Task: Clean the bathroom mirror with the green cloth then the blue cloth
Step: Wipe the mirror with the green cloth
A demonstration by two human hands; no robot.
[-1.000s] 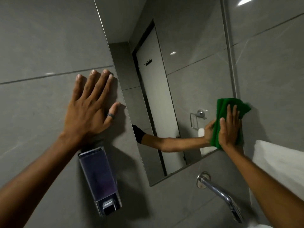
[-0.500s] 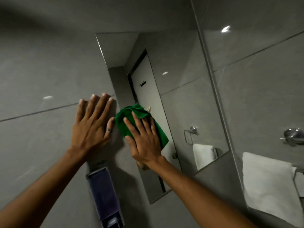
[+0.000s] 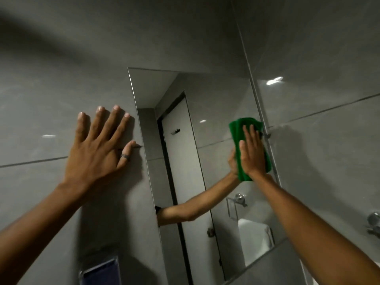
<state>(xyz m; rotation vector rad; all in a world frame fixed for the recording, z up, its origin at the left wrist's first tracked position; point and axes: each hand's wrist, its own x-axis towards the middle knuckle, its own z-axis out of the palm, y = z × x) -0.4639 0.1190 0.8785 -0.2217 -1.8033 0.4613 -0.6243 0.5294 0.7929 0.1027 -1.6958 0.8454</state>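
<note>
The tall mirror (image 3: 216,103) hangs on the grey tiled wall and reflects a door, a towel and my arm. My right hand (image 3: 252,153) presses the folded green cloth (image 3: 236,130) flat against the glass near the mirror's right edge, at mid height. My left hand (image 3: 98,147) rests flat on the wall tile just left of the mirror, fingers spread, a ring on the thumb. No blue cloth is in view.
A soap dispenser (image 3: 100,272) is fixed to the wall below my left hand. A chrome fitting (image 3: 373,223) sticks out of the right-hand wall at the frame's edge. The side wall meets the mirror along its right edge.
My right hand has swept the green cloth from the mirror's left edge across to its right edge. The view has tilted upward. My left hand stays on the wall.
</note>
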